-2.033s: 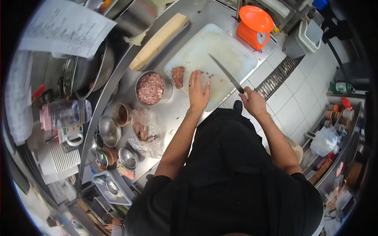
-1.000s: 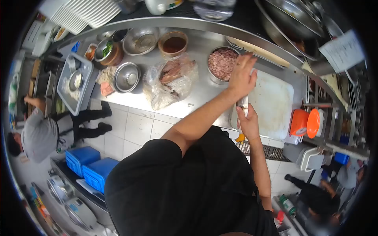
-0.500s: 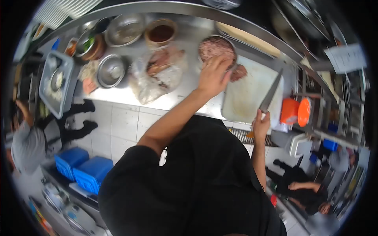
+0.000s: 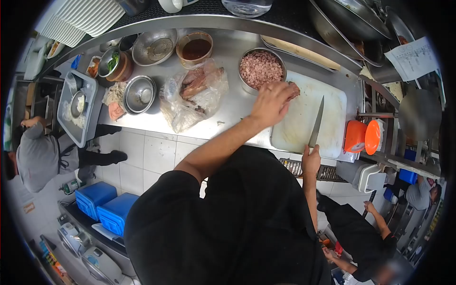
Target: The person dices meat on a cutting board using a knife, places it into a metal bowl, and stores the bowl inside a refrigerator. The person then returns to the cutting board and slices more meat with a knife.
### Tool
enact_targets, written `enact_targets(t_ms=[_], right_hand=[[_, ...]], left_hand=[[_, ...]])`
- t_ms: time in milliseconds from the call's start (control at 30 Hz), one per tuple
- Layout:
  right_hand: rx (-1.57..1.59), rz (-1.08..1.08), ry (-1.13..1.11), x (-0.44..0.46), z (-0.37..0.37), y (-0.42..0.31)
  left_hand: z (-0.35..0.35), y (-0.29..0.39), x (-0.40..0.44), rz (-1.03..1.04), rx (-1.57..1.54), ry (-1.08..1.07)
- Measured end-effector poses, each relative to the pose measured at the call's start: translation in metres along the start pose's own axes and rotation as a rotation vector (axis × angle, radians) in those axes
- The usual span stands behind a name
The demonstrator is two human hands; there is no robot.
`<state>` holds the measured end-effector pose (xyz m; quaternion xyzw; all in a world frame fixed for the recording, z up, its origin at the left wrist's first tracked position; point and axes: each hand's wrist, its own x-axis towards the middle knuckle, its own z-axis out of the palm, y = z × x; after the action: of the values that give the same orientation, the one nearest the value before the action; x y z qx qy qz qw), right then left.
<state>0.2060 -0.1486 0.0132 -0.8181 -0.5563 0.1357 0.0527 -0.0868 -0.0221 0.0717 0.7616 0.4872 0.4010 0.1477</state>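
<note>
My left hand [image 4: 274, 103] is at the left edge of the white cutting board [image 4: 304, 126], its fingers curled over a dark red piece of meat [image 4: 295, 90] that is partly hidden beneath them. Just beyond that hand stands a metal bowl [image 4: 242, 80] of chopped pinkish meat [image 4: 260, 69]. In my right hand [image 4: 311, 159], near the board's front edge, is the handle of a long kitchen knife [image 4: 318, 121]. Its blade points away from me over the board.
Left of the bowl lies a clear plastic bag [image 4: 173, 107] with meat in it. Further left are an empty-looking metal bowl [image 4: 139, 95] and a grey tub [image 4: 90, 111]. An orange scale [image 4: 355, 137] stands right of the board. Other people are on both sides.
My left hand has moved off the bowl of chopped meat, right and toward me, onto the piece of meat. The knife has shifted slightly left, still in my right hand.
</note>
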Motion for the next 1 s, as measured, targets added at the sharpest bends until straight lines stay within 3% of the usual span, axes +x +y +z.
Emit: enact_targets(t_ms=[67,167,367,433,500,533,567,633,700,800,900,933,1000], right_hand=[[0.020,-0.010,-0.011,0.000,-0.007,-0.004],[0.053,0.013,-0.036,-0.003,-0.014,-0.008],[-0.033,-0.020,-0.049,0.009,-0.023,-0.011],[0.030,-0.014,0.021,0.020,-0.017,-0.004],[0.045,-0.017,0.114,0.035,-0.020,-0.010],[0.022,-0.053,0.162,0.046,-0.019,-0.010],[0.010,-0.050,0.172,0.054,-0.015,-0.008],[0.006,-0.027,0.167,0.064,-0.008,-0.010],[-0.005,-0.051,0.162,0.060,-0.013,-0.013],[0.001,-0.056,0.179,0.043,-0.020,-0.017],[0.026,-0.061,0.347,0.028,-0.021,-0.018],[0.035,-0.069,0.430,0.023,-0.022,-0.018],[0.098,-0.048,0.471,0.009,-0.032,-0.019]], left_hand=[[-0.019,-0.001,0.027,-0.157,0.255,0.016],[0.009,-0.053,0.031,-0.381,0.506,0.004],[-0.002,-0.054,0.021,-0.147,0.439,-0.369],[-0.001,-0.065,0.018,-0.040,0.563,-0.229],[-0.013,-0.067,0.026,0.135,0.492,-0.179],[-0.019,-0.063,0.030,0.118,0.392,-0.145],[-0.006,-0.092,0.015,0.114,0.518,-0.099],[-0.007,-0.095,0.010,-0.104,0.591,-0.121],[-0.021,-0.104,0.009,-0.188,0.602,-0.105],[-0.041,-0.115,0.006,-0.222,0.328,0.112],[-0.058,-0.100,0.004,-0.583,0.045,0.107],[-0.052,-0.129,0.000,-0.549,0.057,0.124],[-0.049,-0.145,-0.003,-0.671,-0.227,0.117]])
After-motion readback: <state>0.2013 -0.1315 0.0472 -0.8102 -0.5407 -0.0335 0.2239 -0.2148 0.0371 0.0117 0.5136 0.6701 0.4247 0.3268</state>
